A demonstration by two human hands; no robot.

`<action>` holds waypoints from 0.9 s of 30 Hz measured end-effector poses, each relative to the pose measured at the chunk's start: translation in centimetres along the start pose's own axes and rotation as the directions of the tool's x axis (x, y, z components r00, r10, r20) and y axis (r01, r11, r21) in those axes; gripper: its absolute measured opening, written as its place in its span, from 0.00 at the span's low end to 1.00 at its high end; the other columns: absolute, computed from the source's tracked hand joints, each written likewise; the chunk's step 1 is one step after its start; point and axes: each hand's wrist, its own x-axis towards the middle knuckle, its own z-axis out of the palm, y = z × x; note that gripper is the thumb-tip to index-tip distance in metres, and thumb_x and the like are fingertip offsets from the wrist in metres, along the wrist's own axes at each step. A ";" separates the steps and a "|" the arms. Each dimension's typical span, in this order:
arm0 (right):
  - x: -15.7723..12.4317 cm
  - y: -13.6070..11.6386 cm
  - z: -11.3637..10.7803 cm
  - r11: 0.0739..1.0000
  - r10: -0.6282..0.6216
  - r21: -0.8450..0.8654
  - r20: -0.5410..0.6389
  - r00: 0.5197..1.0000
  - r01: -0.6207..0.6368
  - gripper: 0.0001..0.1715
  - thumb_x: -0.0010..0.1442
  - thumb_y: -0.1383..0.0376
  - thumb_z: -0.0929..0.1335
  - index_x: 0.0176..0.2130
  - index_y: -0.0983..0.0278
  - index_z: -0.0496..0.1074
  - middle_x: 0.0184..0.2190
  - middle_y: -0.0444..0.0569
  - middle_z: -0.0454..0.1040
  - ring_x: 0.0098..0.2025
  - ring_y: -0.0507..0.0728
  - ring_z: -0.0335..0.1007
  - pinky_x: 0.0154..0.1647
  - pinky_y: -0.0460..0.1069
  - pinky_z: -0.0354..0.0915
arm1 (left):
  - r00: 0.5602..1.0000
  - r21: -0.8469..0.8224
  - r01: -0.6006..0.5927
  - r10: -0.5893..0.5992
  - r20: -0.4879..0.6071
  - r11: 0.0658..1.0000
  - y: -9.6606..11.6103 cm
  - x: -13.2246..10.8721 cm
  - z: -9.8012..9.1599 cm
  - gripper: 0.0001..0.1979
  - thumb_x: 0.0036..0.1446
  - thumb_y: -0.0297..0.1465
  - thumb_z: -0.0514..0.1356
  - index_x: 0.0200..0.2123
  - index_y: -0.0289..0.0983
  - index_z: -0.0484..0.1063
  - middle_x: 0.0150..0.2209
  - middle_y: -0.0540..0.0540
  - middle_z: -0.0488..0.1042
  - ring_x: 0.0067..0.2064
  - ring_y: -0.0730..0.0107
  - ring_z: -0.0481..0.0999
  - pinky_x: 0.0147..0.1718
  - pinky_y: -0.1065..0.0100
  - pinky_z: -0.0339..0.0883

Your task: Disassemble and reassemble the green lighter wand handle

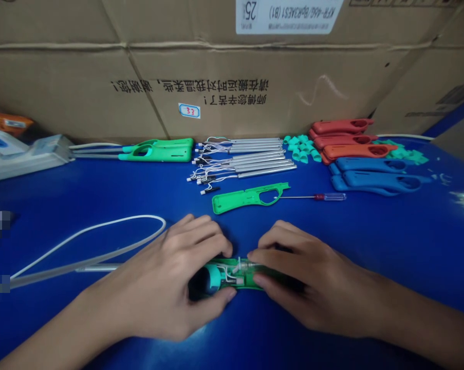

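Observation:
Low in the middle lies a green lighter shell half (251, 282), its inside facing up. A teal trigger (215, 277), thin white wires and a small clear part (247, 265) sit in it. My left hand (178, 272) grips its left end, thumb on the near edge and fingers on the far edge. From under that hand a metal tube (96, 267) sticks out to the left. My right hand (312, 277) is closed around the right end, fingertips beside the clear part; its palm hides the rest. Beyond the hands rest another green shell half (235, 199) and a screwdriver (328, 197).
Several metal rods with wires (258, 164) lie at the back, beside teal triggers (301, 148). Red shells (343, 141) and blue shells (378, 177) are stacked at right. Green lighters (162, 150) and a power strip (35, 156) stand back left. A cardboard box (216, 67) walls the rear.

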 end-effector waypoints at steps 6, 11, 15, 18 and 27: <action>0.0 -0.2 -0.1 1.000 -0.029 0.012 0.004 1.000 0.029 0.10 0.64 0.72 0.65 0.43 0.70 0.75 0.37 0.51 0.70 0.39 0.54 0.62 0.43 0.51 0.63 | 1.000 -0.017 -0.013 0.013 -0.009 1.000 0.1 0.1 -0.1 0.07 0.56 0.32 0.63 0.38 0.38 0.70 0.35 0.49 0.73 0.37 0.65 0.74 0.49 0.52 0.63; 0.1 -0.1 0.1 1.000 -0.001 0.002 0.006 1.000 0.001 0.10 0.64 0.71 0.64 0.42 0.69 0.75 0.38 0.50 0.70 0.39 0.54 0.62 0.43 0.52 0.62 | 1.000 -0.025 0.007 -0.007 0.011 1.000 0.1 0.0 0.0 0.07 0.56 0.32 0.62 0.39 0.39 0.70 0.36 0.50 0.74 0.37 0.65 0.74 0.49 0.54 0.63; 0.2 -0.1 0.1 1.000 0.010 0.000 0.011 1.000 -0.010 0.10 0.65 0.71 0.64 0.42 0.69 0.75 0.38 0.50 0.70 0.39 0.55 0.62 0.43 0.52 0.61 | 1.000 -0.021 0.004 -0.004 0.002 1.000 0.1 0.0 0.0 0.08 0.56 0.32 0.62 0.40 0.39 0.69 0.36 0.50 0.74 0.38 0.65 0.74 0.49 0.55 0.63; 0.1 -0.3 -0.1 1.000 0.010 -0.001 0.035 0.999 -0.010 0.11 0.65 0.70 0.64 0.43 0.69 0.75 0.38 0.50 0.70 0.39 0.55 0.62 0.43 0.53 0.61 | 1.000 -0.023 -0.004 0.004 -0.003 1.000 0.1 0.0 0.0 0.08 0.56 0.32 0.62 0.40 0.39 0.69 0.36 0.50 0.74 0.38 0.65 0.74 0.49 0.55 0.63; 0.1 -0.3 0.2 1.000 0.016 -0.001 0.035 0.999 -0.016 0.13 0.65 0.71 0.63 0.45 0.68 0.76 0.37 0.50 0.69 0.39 0.55 0.62 0.42 0.52 0.61 | 1.000 -0.041 -0.008 0.008 -0.013 0.999 0.0 -0.1 0.1 0.08 0.57 0.32 0.62 0.39 0.39 0.69 0.36 0.51 0.73 0.37 0.66 0.74 0.48 0.54 0.63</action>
